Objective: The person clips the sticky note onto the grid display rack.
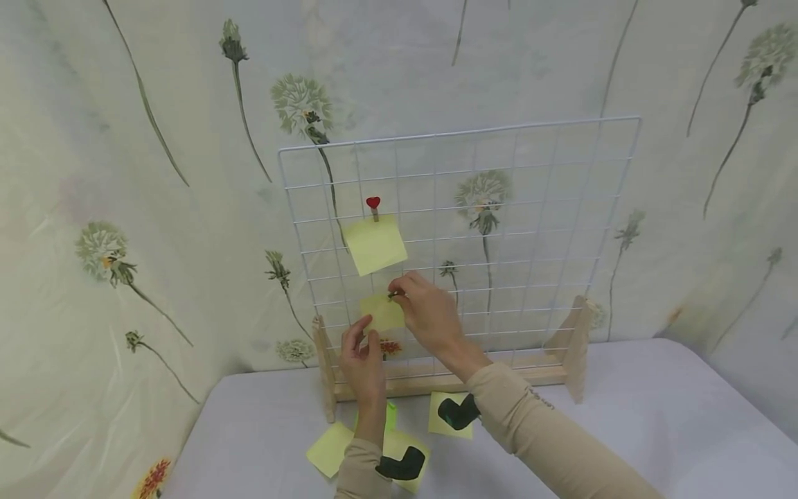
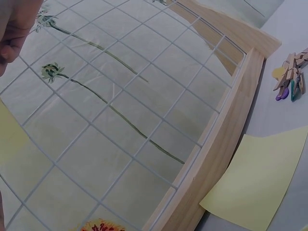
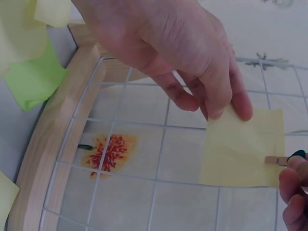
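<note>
A pale yellow sticky note lies against the white wire grid. My left hand pinches its lower left edge between thumb and fingers. At the opposite edge, my right hand grips a small wooden clothespin with a dark green top, and the clothespin's tip overlaps the note. Whether it bites on the wire too, I cannot tell. Above, another yellow note hangs tilted on the grid from a red heart clothespin.
The grid stands in a wooden base on a pale-covered table. In front lie several yellow notes and a green note. A heap of small clothespins rests beside the base. Flower-print cloth hangs behind.
</note>
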`<state>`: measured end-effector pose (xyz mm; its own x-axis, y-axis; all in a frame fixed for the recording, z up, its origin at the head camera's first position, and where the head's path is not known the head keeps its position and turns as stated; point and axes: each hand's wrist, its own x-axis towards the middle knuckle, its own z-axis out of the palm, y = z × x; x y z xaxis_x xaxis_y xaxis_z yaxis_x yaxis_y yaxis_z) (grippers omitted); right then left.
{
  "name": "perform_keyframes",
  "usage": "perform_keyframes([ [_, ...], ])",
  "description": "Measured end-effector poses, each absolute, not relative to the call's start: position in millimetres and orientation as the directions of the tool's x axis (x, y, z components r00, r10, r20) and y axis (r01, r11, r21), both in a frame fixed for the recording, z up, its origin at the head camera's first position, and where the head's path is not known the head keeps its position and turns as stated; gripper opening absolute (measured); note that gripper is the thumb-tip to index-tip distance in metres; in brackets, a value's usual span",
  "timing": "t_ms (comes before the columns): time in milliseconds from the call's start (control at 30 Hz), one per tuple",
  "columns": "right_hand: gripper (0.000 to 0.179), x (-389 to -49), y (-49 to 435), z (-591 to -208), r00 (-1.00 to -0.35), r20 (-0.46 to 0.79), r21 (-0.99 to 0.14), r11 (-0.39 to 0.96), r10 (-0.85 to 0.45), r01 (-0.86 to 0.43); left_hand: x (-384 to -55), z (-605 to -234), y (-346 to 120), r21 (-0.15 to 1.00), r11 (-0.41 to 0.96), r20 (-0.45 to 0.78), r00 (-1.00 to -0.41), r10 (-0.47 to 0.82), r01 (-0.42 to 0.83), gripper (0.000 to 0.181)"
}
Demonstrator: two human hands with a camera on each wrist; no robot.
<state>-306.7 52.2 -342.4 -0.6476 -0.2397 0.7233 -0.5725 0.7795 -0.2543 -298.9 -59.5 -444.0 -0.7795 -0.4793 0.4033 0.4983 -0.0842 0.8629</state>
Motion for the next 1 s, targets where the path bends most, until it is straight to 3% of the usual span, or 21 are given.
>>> perform_keyframes([
  [800,0.011,-307.9,53.6,-342.2,-0.61,0.758,-0.253,0.758,-0.231,-0.601,-296.1,-442.8,-57.2,0.853,-0.14,0.389,-0.792,-0.47,0.502,0.024],
  [1000,0.018,-308.5,56.8,-345.8,-0.609,0.756,-0.257,0.748,-0.24,-0.613,-295.9,-443.6,-57.3,0.857,-0.121,0.392,-0.786,-0.479,0.501,0.023],
])
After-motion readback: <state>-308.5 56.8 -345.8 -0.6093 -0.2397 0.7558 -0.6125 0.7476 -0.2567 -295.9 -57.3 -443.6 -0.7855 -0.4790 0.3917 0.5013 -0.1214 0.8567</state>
